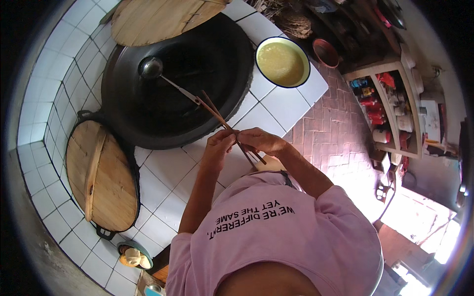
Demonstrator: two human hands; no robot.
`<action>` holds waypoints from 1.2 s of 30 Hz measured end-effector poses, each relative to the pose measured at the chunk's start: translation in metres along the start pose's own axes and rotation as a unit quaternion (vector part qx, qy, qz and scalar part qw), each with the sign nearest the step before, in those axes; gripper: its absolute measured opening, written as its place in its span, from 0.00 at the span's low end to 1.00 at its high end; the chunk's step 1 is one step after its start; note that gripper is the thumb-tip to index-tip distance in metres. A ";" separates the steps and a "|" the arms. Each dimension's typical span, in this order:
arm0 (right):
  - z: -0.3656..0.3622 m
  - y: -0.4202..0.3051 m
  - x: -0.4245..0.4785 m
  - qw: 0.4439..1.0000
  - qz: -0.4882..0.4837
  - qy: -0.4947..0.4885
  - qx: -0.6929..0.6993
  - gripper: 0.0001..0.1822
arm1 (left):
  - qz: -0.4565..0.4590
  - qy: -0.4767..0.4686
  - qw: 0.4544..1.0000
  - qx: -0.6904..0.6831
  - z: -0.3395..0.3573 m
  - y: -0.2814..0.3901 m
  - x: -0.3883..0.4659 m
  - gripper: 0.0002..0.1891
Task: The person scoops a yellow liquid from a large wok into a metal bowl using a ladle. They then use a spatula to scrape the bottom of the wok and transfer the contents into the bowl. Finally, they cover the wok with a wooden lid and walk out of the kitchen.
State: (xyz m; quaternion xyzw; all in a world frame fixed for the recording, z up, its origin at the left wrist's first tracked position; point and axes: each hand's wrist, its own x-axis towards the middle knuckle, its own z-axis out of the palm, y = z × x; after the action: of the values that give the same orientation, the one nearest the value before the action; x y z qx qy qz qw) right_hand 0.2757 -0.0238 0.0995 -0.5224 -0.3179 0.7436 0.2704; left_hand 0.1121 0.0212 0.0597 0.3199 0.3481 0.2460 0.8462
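Observation:
Both hands meet in front of the chest, near the stove's tiled edge. My left hand (221,142) pinches a wooden-handled ladle (177,88) and thin brown chopsticks (208,101) where they cross. Against it, my right hand (261,140) has its fingertips closed on the same bundle; which piece each hand bears cannot be told. The ladle's round metal bowl lies to the upper left, over the large dark wok (200,66). A blue-rimmed enamel basin (284,61) of cloudy yellowish liquid stands on the white tiles right of the wok.
A wooden lid (163,22) partly covers the wok's far side. Another wooden lid (111,177) covers a smaller pan at left. A green bowl (135,255) with small items sits at lower left. A shelf cabinet (389,111) with jars stands right, over a brick floor (326,111).

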 end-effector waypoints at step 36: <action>-0.191 0.023 -0.121 0.857 -0.369 0.277 0.230 0.11 | 0.057 0.007 0.963 -0.263 0.231 -0.066 0.118 0.07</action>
State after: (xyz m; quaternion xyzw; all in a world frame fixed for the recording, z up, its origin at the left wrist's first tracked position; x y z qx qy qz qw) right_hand 0.4929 -0.0915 0.1071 -0.4741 -0.2197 0.4654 0.7144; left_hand 0.3723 -0.0339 0.0894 0.1036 0.2583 0.3789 0.8826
